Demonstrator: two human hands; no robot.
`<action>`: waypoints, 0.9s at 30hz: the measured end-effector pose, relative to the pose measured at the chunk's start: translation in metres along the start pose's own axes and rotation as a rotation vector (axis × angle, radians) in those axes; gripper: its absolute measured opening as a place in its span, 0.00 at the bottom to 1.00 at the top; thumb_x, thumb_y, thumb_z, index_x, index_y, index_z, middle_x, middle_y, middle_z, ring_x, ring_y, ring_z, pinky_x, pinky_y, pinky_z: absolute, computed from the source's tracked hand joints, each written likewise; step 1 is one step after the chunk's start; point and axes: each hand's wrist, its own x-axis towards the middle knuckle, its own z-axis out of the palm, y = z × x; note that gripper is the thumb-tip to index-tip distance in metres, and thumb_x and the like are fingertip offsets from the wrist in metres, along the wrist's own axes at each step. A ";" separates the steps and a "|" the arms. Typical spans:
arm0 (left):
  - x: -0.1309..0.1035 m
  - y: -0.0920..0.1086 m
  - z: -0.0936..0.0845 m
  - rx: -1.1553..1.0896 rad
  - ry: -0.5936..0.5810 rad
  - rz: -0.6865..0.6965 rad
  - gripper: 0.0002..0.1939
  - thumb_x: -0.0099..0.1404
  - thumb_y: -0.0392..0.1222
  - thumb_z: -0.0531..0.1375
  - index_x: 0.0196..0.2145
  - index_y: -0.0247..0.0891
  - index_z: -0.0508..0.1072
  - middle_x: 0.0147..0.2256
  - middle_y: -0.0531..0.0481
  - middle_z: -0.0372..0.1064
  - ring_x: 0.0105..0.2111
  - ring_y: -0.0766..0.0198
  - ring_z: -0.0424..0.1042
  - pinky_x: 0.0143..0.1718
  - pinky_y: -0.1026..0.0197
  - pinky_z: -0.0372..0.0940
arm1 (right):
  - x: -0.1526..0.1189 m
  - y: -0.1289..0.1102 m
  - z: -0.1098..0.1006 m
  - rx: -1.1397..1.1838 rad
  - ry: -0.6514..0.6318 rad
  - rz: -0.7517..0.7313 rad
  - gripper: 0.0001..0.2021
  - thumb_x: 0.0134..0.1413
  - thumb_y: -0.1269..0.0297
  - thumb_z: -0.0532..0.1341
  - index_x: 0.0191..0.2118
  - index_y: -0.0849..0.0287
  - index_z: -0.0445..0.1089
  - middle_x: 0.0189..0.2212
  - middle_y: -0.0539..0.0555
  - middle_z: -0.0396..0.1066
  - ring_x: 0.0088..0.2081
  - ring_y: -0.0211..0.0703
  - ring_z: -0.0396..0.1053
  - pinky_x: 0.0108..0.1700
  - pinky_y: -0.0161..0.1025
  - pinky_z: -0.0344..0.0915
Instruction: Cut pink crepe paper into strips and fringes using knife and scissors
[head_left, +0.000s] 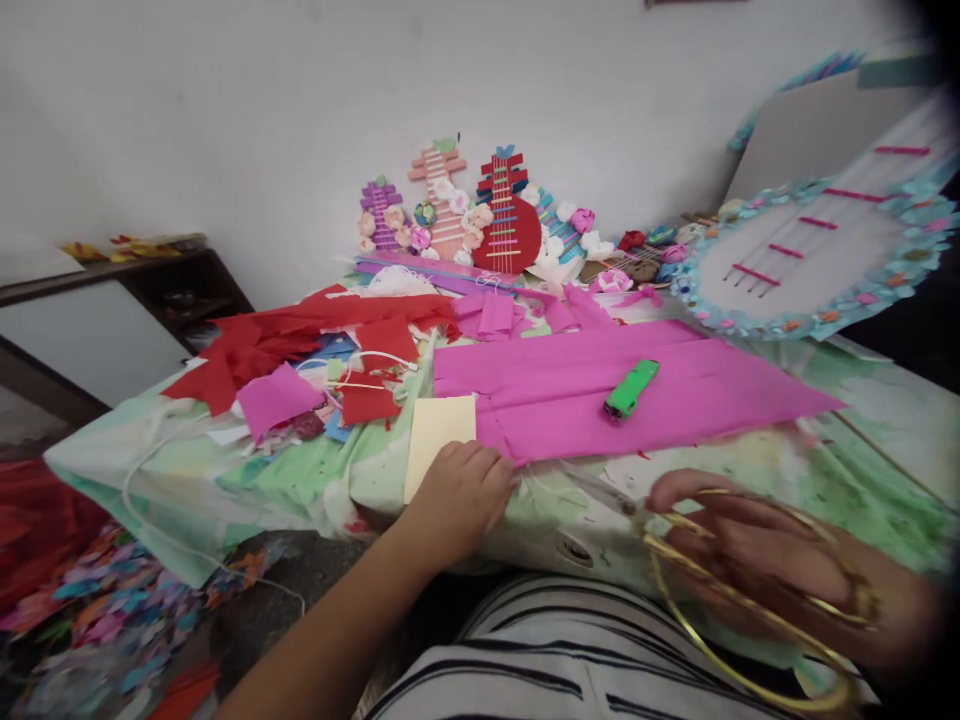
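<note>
My left hand (466, 488) is closed, its fingers curled down over the lower right part of a pale yellow card (441, 428). Its fingertips also touch the near left corner of a large bright pink crepe paper sheet (570, 380). My right hand (757, 560) grips a pair of scissors (750, 637) with big gold loop handles. Their blades point left, blurred, at the sheet's near edge; whether they touch the paper I cannot tell. A green box cutter (631, 390) lies on the pink sheet.
Red crepe paper (262, 340) and mixed scraps lie to the left on the cloth-covered table (285, 495). Decorated lute-shaped crafts (508, 225) lean against the wall. A larger blue-trimmed one (817, 255) stands at right. Coloured scraps (112, 610) cover the floor at left.
</note>
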 end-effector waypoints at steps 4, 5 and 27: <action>-0.007 0.020 -0.013 -0.044 0.254 0.064 0.08 0.61 0.40 0.52 0.35 0.33 0.66 0.30 0.46 0.65 0.31 0.61 0.62 0.34 0.56 0.59 | 0.032 -0.018 0.049 0.149 0.050 -0.016 0.15 0.46 0.47 0.55 0.38 0.49 0.61 0.25 0.49 0.61 0.25 0.35 0.60 0.24 0.33 0.59; -0.008 0.028 -0.015 -0.060 0.328 0.107 0.09 0.61 0.40 0.53 0.37 0.33 0.65 0.31 0.46 0.66 0.32 0.61 0.63 0.35 0.55 0.59 | 0.035 -0.019 0.058 0.154 0.073 -0.030 0.14 0.48 0.48 0.54 0.36 0.51 0.62 0.24 0.49 0.60 0.25 0.34 0.60 0.25 0.32 0.60; 0.049 0.058 -0.071 -0.447 0.474 0.212 0.12 0.63 0.35 0.48 0.43 0.28 0.63 0.35 0.42 0.69 0.36 0.62 0.68 0.38 0.59 0.66 | 0.036 -0.029 0.042 -0.594 0.679 -1.124 0.21 0.39 0.70 0.62 0.43 0.52 0.59 0.38 0.54 0.64 0.40 0.43 0.64 0.40 0.41 0.65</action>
